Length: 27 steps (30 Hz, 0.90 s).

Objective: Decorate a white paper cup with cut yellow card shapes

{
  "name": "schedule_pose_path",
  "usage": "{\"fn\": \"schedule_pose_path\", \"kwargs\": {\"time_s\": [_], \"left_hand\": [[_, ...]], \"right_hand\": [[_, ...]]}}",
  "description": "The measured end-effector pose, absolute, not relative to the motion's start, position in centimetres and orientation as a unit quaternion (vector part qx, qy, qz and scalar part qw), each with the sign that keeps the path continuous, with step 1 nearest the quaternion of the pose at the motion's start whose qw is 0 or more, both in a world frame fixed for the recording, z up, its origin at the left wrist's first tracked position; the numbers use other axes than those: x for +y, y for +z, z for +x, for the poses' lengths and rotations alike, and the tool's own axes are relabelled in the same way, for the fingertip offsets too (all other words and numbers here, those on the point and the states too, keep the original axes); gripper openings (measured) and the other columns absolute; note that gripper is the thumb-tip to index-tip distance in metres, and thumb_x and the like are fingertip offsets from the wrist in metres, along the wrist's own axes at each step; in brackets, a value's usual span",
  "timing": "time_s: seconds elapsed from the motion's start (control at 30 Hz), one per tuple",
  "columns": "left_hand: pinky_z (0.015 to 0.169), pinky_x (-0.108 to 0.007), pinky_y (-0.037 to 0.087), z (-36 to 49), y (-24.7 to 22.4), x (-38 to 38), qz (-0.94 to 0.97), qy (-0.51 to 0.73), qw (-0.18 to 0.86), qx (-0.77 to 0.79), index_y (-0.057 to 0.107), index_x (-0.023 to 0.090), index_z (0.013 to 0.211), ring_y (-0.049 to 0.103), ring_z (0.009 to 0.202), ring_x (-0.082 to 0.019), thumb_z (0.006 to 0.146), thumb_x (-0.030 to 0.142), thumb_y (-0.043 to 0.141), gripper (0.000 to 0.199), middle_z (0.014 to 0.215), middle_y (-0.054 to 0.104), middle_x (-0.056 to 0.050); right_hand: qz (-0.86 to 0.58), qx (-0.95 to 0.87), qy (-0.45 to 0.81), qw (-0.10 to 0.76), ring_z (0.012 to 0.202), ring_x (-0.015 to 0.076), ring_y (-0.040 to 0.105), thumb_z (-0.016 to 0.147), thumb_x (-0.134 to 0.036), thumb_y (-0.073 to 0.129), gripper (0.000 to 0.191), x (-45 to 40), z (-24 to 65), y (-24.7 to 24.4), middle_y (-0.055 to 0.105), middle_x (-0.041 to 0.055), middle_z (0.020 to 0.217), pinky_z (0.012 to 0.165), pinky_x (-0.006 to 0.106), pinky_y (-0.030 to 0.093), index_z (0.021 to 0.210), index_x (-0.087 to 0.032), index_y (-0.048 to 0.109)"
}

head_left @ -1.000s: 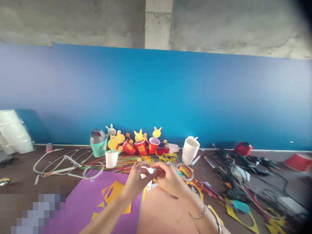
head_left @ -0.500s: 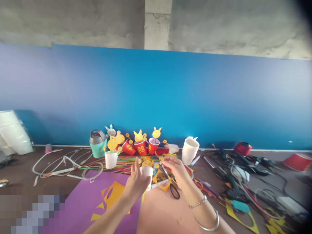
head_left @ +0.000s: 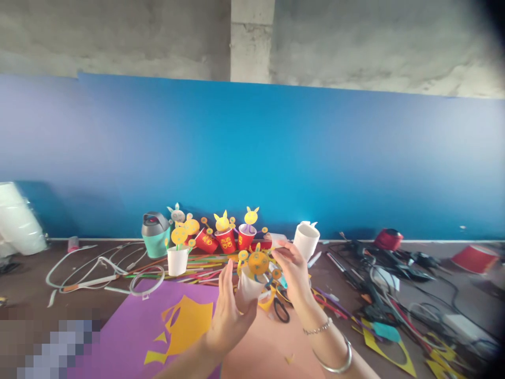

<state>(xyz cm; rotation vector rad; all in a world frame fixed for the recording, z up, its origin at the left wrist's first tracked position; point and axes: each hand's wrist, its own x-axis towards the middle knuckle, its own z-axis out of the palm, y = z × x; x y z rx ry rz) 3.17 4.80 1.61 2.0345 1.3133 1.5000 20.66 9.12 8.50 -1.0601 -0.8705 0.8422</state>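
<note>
My left hand (head_left: 231, 316) is wrapped around a white paper cup (head_left: 248, 284) above the mats, tilted slightly. An orange round paper face (head_left: 259, 261) with small ears and smaller paper discs on pipe cleaners rises from the cup's mouth. Close to the right edge of that face is my right hand (head_left: 294, 268), its fingers curled together; what lies between the fingertips, if anything, I cannot make out. Behind stand a white cup with a yellow paper face (head_left: 180, 235) and several red paper cups (head_left: 225, 241) with similar figures.
Yellow-orange paper scraps (head_left: 189, 321) lie on a purple sheet (head_left: 130, 321). Scissors (head_left: 281, 310) rest on the pinkish sheet (head_left: 276, 347). Pipe cleaners (head_left: 197, 271) are strewn behind. A larger white cup (head_left: 306, 241), a glue gun (head_left: 379, 305) and tangled cables are to the right.
The held cup has come up and a little right, tilting, so its paper face and discs now show clearly. My right hand has shifted slightly up and right.
</note>
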Motion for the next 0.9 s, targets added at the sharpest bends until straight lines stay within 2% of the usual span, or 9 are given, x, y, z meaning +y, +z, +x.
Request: {"fn": "schedule_pose_path", "kwargs": {"time_s": [0.23,0.57,0.9], "left_hand": [[0.094,-0.046,0.057,3.32,1.42,4.59,0.694,0.531,0.207,0.441,0.010,0.019,0.156,0.059,0.118,-0.031,0.089,0.029,0.059,0.084,0.151,0.032,-0.023],[0.093,-0.044,0.056,3.33,1.17,4.61,0.695,0.538,0.222,0.423,0.020,0.020,0.156,0.058,0.116,-0.030,0.088,0.032,0.065,0.082,0.140,0.042,-0.020],[0.091,-0.045,0.058,3.39,0.80,4.49,0.688,0.531,0.237,0.435,0.020,0.020,0.155,0.057,0.120,-0.033,0.087,0.034,0.067,0.083,0.145,0.038,-0.022]], "right_hand": [[-0.471,-0.389,0.390,0.689,0.086,0.0266,0.070,0.066,-0.036,0.082,0.036,8.97,20.51,8.47,0.075,0.0049,0.084,0.076,0.036,0.053,0.096,-0.020,0.069],[-0.475,-0.384,0.399,0.684,0.088,0.0254,0.069,0.066,-0.035,0.082,0.036,8.84,20.19,8.53,0.075,0.0048,0.087,0.075,0.034,0.051,0.095,-0.020,0.067],[-0.482,-0.400,0.398,0.670,0.082,0.0259,0.068,0.065,-0.037,0.083,0.037,8.46,20.05,9.03,0.075,0.0056,0.083,0.070,0.034,0.050,0.094,-0.020,0.068]]}}
